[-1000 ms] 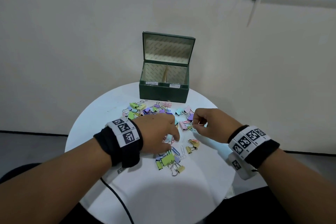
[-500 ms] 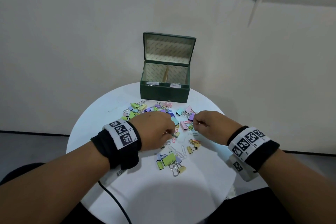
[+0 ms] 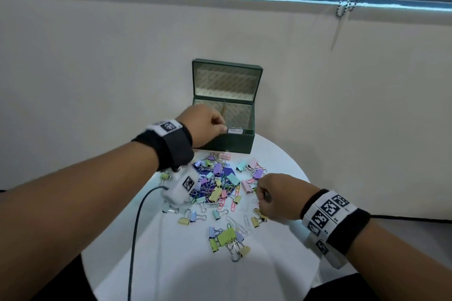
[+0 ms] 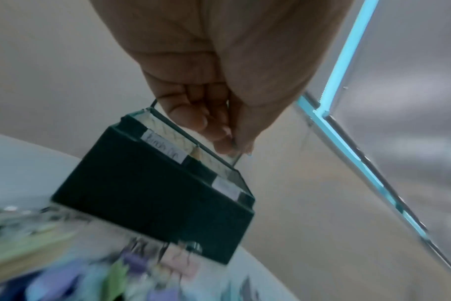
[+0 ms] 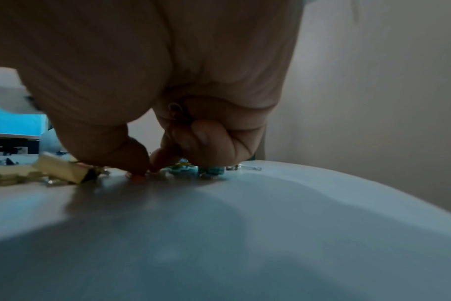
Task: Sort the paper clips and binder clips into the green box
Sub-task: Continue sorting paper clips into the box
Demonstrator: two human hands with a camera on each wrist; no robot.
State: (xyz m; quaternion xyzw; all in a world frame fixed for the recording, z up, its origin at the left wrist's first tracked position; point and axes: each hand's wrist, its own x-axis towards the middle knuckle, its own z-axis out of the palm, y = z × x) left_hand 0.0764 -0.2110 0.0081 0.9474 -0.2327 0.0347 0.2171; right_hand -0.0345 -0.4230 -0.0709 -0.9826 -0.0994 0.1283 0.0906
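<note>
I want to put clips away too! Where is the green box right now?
In the head view the green box stands open at the far edge of the round white table, just behind the clip pile, with the left hand over its left compartment.

Smooth white table (image 3: 281,159), matt green box (image 3: 227,145) (patterned paper lining), wire-handled binder clips (image 3: 226,237).

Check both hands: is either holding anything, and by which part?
Left hand, curled over the green box: cannot tell. Right hand pinches a small orange piece on the table between thumb and forefinger; which part is unclear.
</note>
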